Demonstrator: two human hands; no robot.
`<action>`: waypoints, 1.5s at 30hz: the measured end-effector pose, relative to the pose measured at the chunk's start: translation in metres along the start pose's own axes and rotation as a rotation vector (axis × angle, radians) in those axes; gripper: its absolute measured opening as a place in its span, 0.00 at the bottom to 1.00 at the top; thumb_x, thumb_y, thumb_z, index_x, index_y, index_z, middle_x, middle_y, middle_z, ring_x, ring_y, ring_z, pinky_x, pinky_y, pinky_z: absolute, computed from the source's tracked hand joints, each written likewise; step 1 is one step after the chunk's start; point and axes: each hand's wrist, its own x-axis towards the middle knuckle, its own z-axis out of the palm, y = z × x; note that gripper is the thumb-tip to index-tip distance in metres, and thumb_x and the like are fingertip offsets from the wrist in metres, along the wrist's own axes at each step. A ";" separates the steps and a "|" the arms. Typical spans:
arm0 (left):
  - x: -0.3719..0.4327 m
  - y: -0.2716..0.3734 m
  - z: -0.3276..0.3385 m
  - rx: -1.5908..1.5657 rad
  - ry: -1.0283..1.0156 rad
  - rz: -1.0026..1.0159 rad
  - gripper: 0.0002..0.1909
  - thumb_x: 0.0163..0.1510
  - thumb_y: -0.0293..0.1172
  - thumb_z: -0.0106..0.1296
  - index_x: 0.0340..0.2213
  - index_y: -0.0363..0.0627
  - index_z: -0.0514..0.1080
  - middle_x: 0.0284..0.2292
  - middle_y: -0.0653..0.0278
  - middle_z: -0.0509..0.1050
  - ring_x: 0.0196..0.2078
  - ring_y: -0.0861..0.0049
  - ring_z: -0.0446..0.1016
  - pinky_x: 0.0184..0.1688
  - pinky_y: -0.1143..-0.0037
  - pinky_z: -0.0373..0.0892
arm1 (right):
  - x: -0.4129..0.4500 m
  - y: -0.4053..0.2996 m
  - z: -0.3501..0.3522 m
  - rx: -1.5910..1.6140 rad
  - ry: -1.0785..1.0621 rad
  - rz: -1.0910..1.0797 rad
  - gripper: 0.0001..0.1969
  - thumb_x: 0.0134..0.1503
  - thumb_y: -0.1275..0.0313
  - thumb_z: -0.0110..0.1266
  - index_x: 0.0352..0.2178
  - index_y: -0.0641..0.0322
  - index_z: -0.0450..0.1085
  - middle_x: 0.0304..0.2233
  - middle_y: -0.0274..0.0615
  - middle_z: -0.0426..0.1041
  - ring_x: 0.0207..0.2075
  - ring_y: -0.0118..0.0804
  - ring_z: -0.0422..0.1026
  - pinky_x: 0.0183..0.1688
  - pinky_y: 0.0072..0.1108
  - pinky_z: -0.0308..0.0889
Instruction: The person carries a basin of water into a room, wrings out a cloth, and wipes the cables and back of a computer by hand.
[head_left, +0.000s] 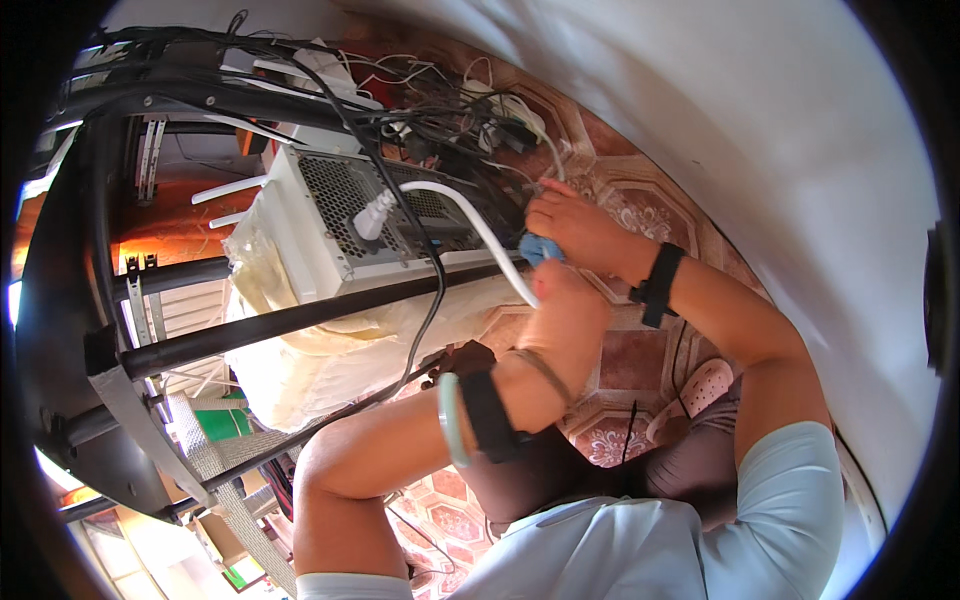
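Note:
A white power cable (478, 227) is plugged into the back of a computer tower (330, 217) and curves down to my left hand (570, 311). My left hand is blurred and closed around the cable. Just above it, my right hand (581, 226) grips a crumpled blue cloth (538, 249), its fingers hidden partly from view. The cloth sits between the two hands. Close to my right fingertips, another white cable stretch (556, 154) leads up towards the tangle; whether it is the same cable I cannot tell.
Black metal frame bars (300, 322) surround the tower, which rests on a plastic-wrapped bundle (300, 375). A loose black cable (420, 225) hangs across the front. Tangled cords (450, 112) lie beyond. A white wall (810, 150) curves along the right, above patterned floor tiles (637, 360).

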 end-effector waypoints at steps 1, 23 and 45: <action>-0.005 -0.008 0.003 -0.029 0.033 -0.003 0.05 0.38 0.29 0.44 0.17 0.50 0.70 0.18 0.67 0.69 0.24 0.78 0.67 0.30 0.76 0.55 | 0.002 -0.001 0.009 0.018 0.032 -0.026 0.07 0.36 0.81 0.44 0.22 0.60 0.60 0.24 0.38 0.61 0.34 0.38 0.62 0.52 0.32 0.46; -0.050 -0.068 -0.007 -0.113 -0.035 0.056 0.02 0.34 0.26 0.44 0.15 0.43 0.66 0.15 0.67 0.64 0.22 0.77 0.64 0.30 0.79 0.57 | 0.055 0.111 0.071 -0.382 0.196 0.141 0.10 0.39 0.79 0.44 0.27 0.55 0.63 0.40 0.37 0.58 0.47 0.39 0.54 0.54 0.34 0.41; -0.027 -0.035 0.003 -0.343 0.059 0.035 0.15 0.39 0.30 0.40 0.29 0.33 0.66 0.28 0.55 0.67 0.36 0.69 0.63 0.44 0.73 0.56 | 0.063 0.135 0.055 -0.161 0.193 0.281 0.09 0.42 0.76 0.41 0.29 0.59 0.63 0.27 0.44 0.64 0.34 0.46 0.62 0.36 0.28 0.59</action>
